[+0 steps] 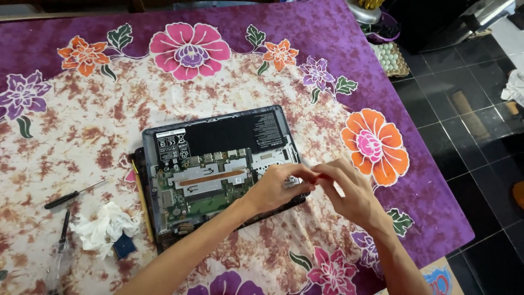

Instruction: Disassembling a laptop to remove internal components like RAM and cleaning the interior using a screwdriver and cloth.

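The left hand [275, 188] hides the near right corner of the opened grey laptop [218, 175]. Whatever small red-tipped thing the right hand [349, 194] pinches is blurred.

An opened laptop [218, 169] lies bottom-up at the middle of a flowered cloth [98, 125], its black battery [229, 134] at the 12 o'clock side and the circuit board [202, 191] below it. Both hands meet at the laptop's 3 o'clock edge: the left hand [275, 188] rests on the board, the right hand [349, 194] pinches something small and red against it. At 9 o'clock lie a black screwdriver [71, 195] and crumpled tissue [103, 226]. A tray of eggs [390, 59] sits at 1 o'clock.
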